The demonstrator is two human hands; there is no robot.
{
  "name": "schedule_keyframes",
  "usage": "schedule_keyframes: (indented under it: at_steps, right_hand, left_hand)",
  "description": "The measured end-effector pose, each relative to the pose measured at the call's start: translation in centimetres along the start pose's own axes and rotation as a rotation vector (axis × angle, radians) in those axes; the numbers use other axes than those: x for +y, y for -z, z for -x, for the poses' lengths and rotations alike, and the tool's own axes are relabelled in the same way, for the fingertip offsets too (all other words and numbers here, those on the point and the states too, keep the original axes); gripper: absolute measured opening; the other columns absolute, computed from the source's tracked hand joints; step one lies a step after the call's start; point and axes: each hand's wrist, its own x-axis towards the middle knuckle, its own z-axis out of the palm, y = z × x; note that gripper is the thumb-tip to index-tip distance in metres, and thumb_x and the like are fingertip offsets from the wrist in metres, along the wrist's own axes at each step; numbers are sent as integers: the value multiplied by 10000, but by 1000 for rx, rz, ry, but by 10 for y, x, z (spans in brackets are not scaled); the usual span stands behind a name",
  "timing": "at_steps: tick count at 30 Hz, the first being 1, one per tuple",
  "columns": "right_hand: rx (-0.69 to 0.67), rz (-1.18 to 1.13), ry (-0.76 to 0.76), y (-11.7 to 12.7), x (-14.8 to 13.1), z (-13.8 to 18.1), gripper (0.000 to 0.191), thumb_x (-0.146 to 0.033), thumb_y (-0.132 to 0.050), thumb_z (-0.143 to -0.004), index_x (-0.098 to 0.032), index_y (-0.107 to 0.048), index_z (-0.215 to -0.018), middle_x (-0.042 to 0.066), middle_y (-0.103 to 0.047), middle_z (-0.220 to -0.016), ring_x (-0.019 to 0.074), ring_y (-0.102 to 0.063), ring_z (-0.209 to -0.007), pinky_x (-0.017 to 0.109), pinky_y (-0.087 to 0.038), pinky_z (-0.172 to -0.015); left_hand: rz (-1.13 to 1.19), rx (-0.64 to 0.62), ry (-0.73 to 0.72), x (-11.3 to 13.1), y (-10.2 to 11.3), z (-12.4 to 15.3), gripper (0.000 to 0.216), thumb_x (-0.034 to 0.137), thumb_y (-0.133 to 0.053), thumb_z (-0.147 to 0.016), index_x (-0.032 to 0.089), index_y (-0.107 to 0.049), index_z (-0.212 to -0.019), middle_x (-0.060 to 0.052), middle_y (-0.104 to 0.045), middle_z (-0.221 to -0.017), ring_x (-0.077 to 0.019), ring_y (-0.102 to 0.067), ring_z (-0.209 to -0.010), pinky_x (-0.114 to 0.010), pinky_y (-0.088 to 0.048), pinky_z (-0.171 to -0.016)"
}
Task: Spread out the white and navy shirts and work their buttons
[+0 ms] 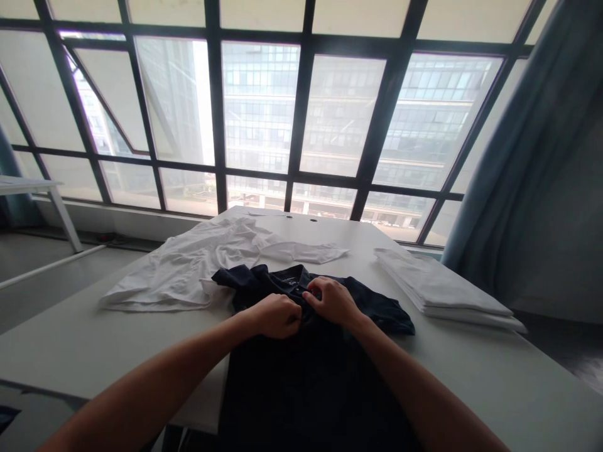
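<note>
A dark navy polo shirt (377, 306) lies on the white table, its collar toward the window and its short sleeves spread to both sides. My left hand (279, 316) is closed on the front of the shirt, just below the collar. Close beside it, my right hand (332, 300) pinches the shirt's front edge near the collar, thumb and fingers bent. The cloth between the fingers is partly hidden. The lower part of the shirt is in deep shadow toward my body.
A crumpled white shirt (188, 267) lies behind and left of the dark one. Folded white cloths (447, 289) are stacked at the right of the white table (475, 364). Windows stand beyond, a blue curtain (509, 188) hangs at right, and another table (28, 184) is at left.
</note>
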Motion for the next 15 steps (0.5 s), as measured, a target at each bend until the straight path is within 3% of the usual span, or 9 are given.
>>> schedule_keyframes:
  at_steps: [2,5,8,10,12,15]
  right_hand:
    - [-71,13,-32,-11,-2,-3,214,-358,-574,-873,-194,-702,-923,60,-707,-867,194,-647,-826,260,-418,-717]
    - [-132,-12,-53,-21,1,-6,203,-310,-549,-885,-195,-715,-870,57,-708,-795,186,-648,-779,252,-402,-670]
    - [-228,-179,20,-23,8,-7,186,-294,-578,-850,-182,-722,-813,30,-687,-715,152,-607,-671,235,-389,-604]
    - [-372,-304,41,-23,14,-7,185,-316,-620,-817,-174,-719,-752,7,-654,-640,125,-556,-580,226,-371,-544]
    - [-478,-385,-80,-24,21,-9,300,-413,-614,-834,-164,-700,-690,2,-614,-561,110,-499,-487,232,-354,-492]
    - [-383,-402,-341,-30,30,-14,506,-560,-497,-899,-152,-660,-647,33,-610,-528,123,-507,-454,253,-376,-489]
  left_hand:
    - [-20,53,5,0,-1,-2,162,249,-575,-852,188,-677,-742,-13,-679,-726,-150,-622,-677,-231,-401,-614]
    - [-75,248,135,-13,-3,-6,280,289,-475,-957,181,-696,-821,-47,-692,-835,-184,-642,-822,-267,-449,-738]
    - [-164,357,281,-31,-5,-9,227,335,-568,-918,183,-706,-1016,-85,-679,-1050,-255,-601,-1028,-356,-453,-872]
    - [-192,318,344,-38,-4,-9,299,417,-618,-881,184,-716,-1042,-104,-667,-1108,-298,-583,-1068,-410,-452,-891]
    - [-178,247,352,-40,-1,-7,297,440,-594,-895,189,-742,-955,-99,-684,-1059,-300,-604,-1027,-415,-457,-874]
    - [-102,116,233,-34,5,-4,233,334,-572,-915,197,-748,-849,-66,-702,-944,-240,-649,-895,-339,-470,-800]
